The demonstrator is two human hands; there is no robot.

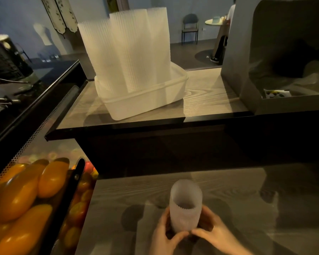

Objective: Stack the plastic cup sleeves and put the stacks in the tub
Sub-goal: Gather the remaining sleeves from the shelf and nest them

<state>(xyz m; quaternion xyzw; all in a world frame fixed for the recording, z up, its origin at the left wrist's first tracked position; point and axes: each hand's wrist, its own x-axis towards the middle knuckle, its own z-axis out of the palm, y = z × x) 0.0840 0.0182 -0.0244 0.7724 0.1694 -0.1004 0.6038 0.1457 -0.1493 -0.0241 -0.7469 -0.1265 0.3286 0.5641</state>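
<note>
A translucent white cup sleeve (185,205), ribbed and tube-shaped, stands upright on the lower wooden counter near the bottom of the view. My left hand (164,234) and my right hand (213,234) curl round its base from either side. On the raised wooden shelf behind stands a translucent plastic tub (147,102). Several tall stacks of cup sleeves (125,50) stand upright in it, leaning slightly left.
A glass display case with orange fruit (26,196) and a black tong handle (72,188) fills the lower left. A grey machine (276,57) stands on the shelf at right. A person stands by a chair (190,28) in the background.
</note>
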